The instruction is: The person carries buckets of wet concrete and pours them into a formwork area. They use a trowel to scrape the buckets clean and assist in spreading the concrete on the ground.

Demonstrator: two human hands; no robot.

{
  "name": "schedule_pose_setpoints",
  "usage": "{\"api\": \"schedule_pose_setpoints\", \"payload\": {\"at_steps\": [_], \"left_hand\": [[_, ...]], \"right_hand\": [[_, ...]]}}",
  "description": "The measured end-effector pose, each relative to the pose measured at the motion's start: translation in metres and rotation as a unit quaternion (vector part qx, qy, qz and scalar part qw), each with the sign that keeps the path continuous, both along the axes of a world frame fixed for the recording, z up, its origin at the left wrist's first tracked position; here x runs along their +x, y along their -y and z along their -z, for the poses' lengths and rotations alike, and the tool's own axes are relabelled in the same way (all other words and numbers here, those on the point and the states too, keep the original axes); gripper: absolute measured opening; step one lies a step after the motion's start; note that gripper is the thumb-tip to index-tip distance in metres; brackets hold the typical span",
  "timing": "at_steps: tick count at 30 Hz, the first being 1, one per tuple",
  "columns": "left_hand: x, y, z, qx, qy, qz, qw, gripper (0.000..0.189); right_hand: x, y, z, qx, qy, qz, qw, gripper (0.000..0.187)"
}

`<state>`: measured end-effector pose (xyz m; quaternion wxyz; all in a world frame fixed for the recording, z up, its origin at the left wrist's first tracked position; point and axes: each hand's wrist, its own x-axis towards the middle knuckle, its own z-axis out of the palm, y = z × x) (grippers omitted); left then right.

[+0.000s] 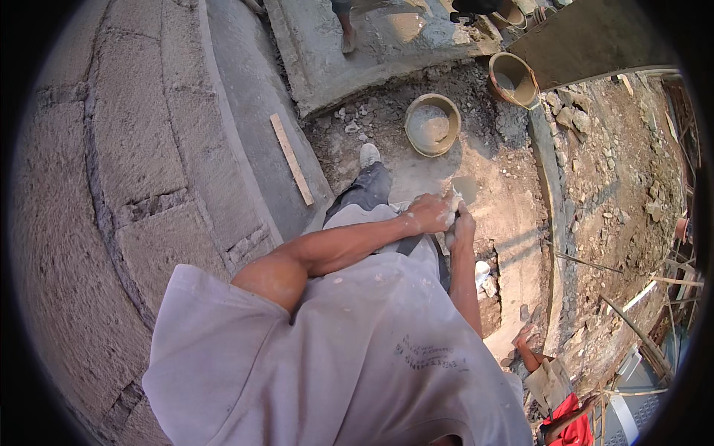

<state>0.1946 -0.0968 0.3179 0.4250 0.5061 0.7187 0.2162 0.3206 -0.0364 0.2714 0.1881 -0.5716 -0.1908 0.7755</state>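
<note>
My left hand [432, 213] reaches across from the left, its fingers closed around a small pale object [457, 202], possibly a tool handle. Directly beside it, my right hand [463, 227] is raised with its thumb against the same object. White residue coats the left fingers. A flat grey piece [464, 189], perhaps a trowel blade, shows just beyond the fingertips; whether it joins the pale object is unclear. Beyond the hands, a round mortar bucket [410, 124] stands on the ground with grey material inside.
A wooden strip [292, 159] lies on the smooth concrete ledge at left, beside a block wall [139, 134]. A second bucket [496, 83] stands upper right near a board [591, 50]. A white cup-like container [482, 268] is near my right forearm. Other people's legs show above and lower right.
</note>
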Motion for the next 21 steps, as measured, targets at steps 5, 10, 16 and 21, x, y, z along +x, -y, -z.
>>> {"api": "schedule_pose_setpoints", "payload": {"at_steps": [5, 10, 16, 21], "left_hand": [[-0.06, 0.028, 0.0, -0.033, -0.06, -0.122, 0.99, 0.048], [-0.131, 0.1, 0.012, -0.035, -0.177, -0.305, 0.935, 0.045], [-0.195, 0.177, -0.024, -0.099, -0.255, -0.435, 0.858, 0.044], [-0.225, 0.211, -0.013, -0.103, -0.336, -0.49, 0.798, 0.039]], "right_hand": [[-0.086, -0.021, -0.007, -0.026, 0.071, -0.272, 0.959, 0.03], [-0.165, -0.009, -0.008, 0.072, 0.07, -0.405, 0.909, 0.031], [-0.188, -0.026, 0.008, 0.086, 0.102, -0.422, 0.897, 0.031], [-0.171, -0.05, 0.021, 0.087, 0.136, -0.394, 0.905, 0.028]]}}
